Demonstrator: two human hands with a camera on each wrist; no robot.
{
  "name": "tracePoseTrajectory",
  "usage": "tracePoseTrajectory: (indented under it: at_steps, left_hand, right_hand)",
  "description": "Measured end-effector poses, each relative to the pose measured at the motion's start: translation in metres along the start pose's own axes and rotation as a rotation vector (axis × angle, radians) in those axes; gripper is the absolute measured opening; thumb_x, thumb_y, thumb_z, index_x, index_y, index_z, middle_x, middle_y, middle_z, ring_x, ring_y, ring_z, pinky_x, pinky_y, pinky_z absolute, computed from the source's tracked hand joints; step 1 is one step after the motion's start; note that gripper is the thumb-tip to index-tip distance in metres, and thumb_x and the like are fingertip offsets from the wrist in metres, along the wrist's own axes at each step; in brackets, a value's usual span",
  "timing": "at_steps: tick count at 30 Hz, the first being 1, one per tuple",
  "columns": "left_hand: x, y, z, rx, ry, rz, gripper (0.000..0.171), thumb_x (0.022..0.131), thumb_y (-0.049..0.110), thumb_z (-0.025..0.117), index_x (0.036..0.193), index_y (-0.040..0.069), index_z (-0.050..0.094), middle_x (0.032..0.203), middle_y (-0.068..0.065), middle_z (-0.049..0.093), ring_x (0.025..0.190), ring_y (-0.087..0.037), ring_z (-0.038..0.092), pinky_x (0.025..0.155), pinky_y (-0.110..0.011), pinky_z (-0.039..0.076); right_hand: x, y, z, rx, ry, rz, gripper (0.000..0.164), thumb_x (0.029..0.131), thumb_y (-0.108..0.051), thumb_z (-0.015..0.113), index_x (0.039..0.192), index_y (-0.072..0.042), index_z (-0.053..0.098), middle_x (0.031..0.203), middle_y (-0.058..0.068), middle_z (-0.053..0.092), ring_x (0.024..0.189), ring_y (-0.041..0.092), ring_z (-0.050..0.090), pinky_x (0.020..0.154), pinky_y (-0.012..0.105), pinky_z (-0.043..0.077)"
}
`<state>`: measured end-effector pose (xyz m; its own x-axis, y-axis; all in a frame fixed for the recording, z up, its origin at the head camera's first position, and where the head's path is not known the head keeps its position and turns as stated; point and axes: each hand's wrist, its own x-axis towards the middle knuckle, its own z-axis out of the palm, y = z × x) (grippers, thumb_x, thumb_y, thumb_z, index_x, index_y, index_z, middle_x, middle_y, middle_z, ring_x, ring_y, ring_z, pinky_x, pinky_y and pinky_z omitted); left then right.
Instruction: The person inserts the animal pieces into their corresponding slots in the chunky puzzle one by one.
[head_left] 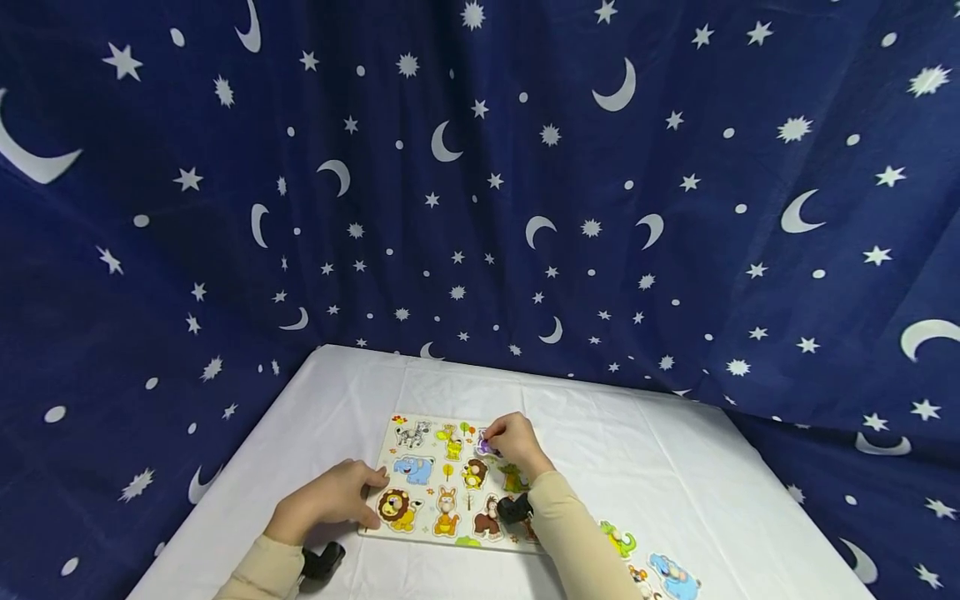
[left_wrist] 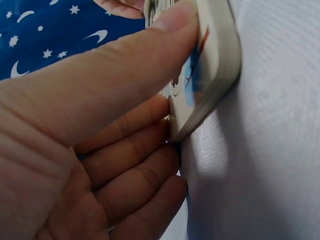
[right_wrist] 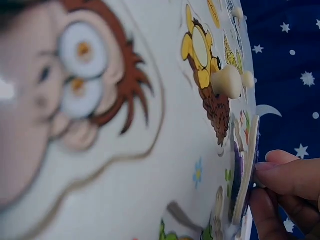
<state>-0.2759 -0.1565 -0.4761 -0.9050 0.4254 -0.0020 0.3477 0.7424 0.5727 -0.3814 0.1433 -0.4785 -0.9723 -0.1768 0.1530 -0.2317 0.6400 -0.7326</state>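
A wooden animal puzzle board (head_left: 420, 534) lies on the white table, with a zebra, giraffe, elephant, lion, kangaroo and other animals on it. My left hand (head_left: 336, 497) holds its left edge near the front corner; in the left wrist view the thumb (left_wrist: 150, 45) lies on the top face and the fingers touch the side. Over the back right of the board, my right hand (head_left: 516, 442) pinches a purple puzzle piece (head_left: 486, 446). In the right wrist view this piece (right_wrist: 246, 175) stands tilted against the board, its picture mostly hidden.
Loose puzzle pieces lie to the right of the board: a green crocodile-like piece (head_left: 619, 540), a blue hippo-like piece (head_left: 675, 577) and a partly hidden orange one (head_left: 640, 577). Round wooden knobs (right_wrist: 227, 82) stick up from the board. A dark starry curtain (head_left: 480, 208) hangs behind the table.
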Motion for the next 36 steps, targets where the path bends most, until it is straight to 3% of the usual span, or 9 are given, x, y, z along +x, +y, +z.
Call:
tracePoseTrajectory:
  at_steps: [9, 22, 28, 36]
  left_hand:
    - [0.004, -0.004, 0.002, 0.006, 0.001, 0.028, 0.061, 0.053, 0.032, 0.081, 0.107, 0.008, 0.066, 0.116, -0.01, 0.06, 0.107, -0.032, 0.051, 0.092, -0.048, 0.038]
    - [0.004, 0.0, 0.001, -0.023, 0.005, 0.036, 0.06, 0.054, 0.03, 0.08, 0.107, 0.007, 0.065, 0.119, -0.012, 0.058, 0.11, -0.035, 0.05, 0.094, -0.049, 0.037]
    - [0.003, -0.001, 0.0, -0.032, -0.007, 0.032, 0.06, 0.054, 0.029, 0.081, 0.107, 0.006, 0.065, 0.121, -0.013, 0.056, 0.114, -0.036, 0.047, 0.096, -0.049, 0.035]
    - [0.002, -0.003, -0.001, -0.057, -0.011, 0.041, 0.06, 0.055, 0.027, 0.08, 0.108, 0.004, 0.064, 0.121, -0.015, 0.056, 0.115, -0.036, 0.047, 0.096, -0.05, 0.034]
  right_hand:
    - [0.005, -0.002, 0.002, -0.036, -0.004, 0.028, 0.009, 0.071, 0.005, 0.063, 0.069, -0.003, 0.068, 0.069, 0.009, 0.065, 0.054, 0.009, 0.052, 0.046, 0.022, 0.044]
    - [0.013, -0.007, 0.0, -0.084, -0.046, 0.053, 0.014, 0.067, 0.008, 0.06, 0.066, -0.005, 0.067, 0.065, 0.002, 0.063, 0.057, 0.012, 0.051, 0.047, 0.022, 0.043]
    - [0.017, -0.008, 0.002, -0.099, -0.097, 0.079, 0.016, 0.068, 0.01, 0.059, 0.066, -0.004, 0.066, 0.065, 0.002, 0.061, 0.054, 0.012, 0.049, 0.043, 0.021, 0.04]
    - [0.015, -0.009, 0.004, -0.119, -0.103, 0.056, 0.021, 0.067, 0.011, 0.055, 0.064, -0.006, 0.066, 0.066, 0.003, 0.063, 0.051, 0.012, 0.046, 0.041, 0.02, 0.036]
